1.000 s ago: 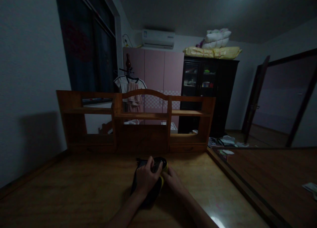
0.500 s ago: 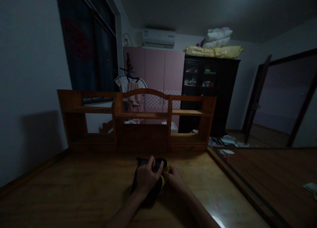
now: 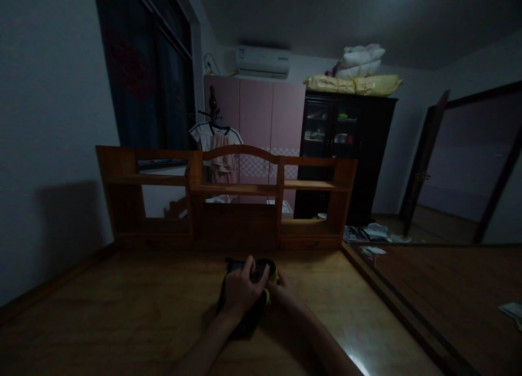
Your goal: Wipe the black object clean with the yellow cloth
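Note:
A dark, soft-looking black thing with yellow edging (image 3: 252,321) rests on the wooden desk top (image 3: 171,310); in the dim light I cannot make out its exact kind. My left hand (image 3: 243,288) lies over its top, fingers curled round it and thumb pressed along the upper part, hiding much of it. At its right side, my right hand (image 3: 284,292) pinches the yellow edge with the fingertips bent inward. Those fingertips are partly hidden by the edge.
A wooden shelf unit (image 3: 234,226) stands along the desk's far side. A raised wooden rim (image 3: 379,289) runs down the right. Beyond are a pink wardrobe (image 3: 255,115), a black cabinet (image 3: 373,147) and clothes on a rack (image 3: 222,153).
My right hand's fingers have shifted slightly along the yellow edge. The left hand and the black-and-yellow thing stay almost in place.

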A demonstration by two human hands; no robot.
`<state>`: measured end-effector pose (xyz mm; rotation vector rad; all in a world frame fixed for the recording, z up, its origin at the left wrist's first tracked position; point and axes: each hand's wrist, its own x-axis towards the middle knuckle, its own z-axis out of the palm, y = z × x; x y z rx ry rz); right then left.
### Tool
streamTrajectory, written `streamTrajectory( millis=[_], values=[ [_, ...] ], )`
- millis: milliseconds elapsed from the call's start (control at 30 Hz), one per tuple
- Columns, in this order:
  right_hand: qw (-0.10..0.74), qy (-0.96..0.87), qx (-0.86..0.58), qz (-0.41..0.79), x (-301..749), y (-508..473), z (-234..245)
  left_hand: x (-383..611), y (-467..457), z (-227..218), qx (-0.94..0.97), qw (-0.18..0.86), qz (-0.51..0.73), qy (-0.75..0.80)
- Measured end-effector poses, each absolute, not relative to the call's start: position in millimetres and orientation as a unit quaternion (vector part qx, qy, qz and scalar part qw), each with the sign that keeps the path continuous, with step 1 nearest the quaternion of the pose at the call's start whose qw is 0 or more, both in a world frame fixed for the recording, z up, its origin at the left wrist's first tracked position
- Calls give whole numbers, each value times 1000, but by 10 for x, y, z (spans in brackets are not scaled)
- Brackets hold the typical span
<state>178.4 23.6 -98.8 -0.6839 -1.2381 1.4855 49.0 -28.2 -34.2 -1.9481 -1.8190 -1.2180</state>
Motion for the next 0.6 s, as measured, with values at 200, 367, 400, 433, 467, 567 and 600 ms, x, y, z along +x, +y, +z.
streamTrajectory(
  millis=[200,367,400,433,467,567,600],
  values=[
    [517,-543,-287,596,1787,127,-845,516,-271,-392,-684,149,-375,-607],
    [535,-548,-304,566,1795,118,-812,522,-283,-385,-695,158,-375,-593],
    [539,-553,-298,561,1794,121,-813,519,-284,-387,-697,160,-376,-589],
    [545,-557,-290,556,1793,125,-815,515,-283,-391,-698,163,-380,-585],
    [551,-560,-281,552,1792,128,-816,511,-281,-397,-697,166,-385,-581],
    [561,-561,-268,547,1793,124,-811,503,-272,-410,-691,167,-400,-579],
    [560,-561,-272,546,1797,117,-805,503,-271,-407,-688,162,-403,-582]
  ],
)
